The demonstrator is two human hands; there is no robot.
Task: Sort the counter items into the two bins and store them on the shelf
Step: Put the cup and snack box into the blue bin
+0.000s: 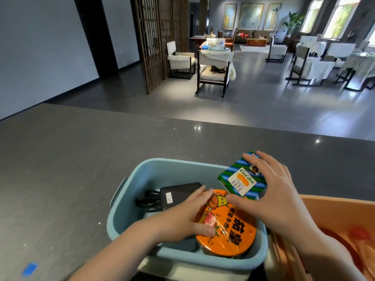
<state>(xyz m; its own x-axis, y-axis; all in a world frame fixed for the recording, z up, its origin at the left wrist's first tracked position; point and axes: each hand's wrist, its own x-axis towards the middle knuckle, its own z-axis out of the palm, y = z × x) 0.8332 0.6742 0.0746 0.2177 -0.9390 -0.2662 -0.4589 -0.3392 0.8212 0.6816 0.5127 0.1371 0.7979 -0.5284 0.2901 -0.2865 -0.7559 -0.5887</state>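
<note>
Head view: left hand (183, 214) grips the orange noodle bowl (229, 226) inside the blue bin (129, 211); right hand (272, 191) pinches the green packet (242, 179) above it. Best shift the bowl aside, then lower the packet flat.

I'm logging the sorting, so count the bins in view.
2: a blue bin on the counter in front, an orange bin beside it at right, partly cut off.
</note>
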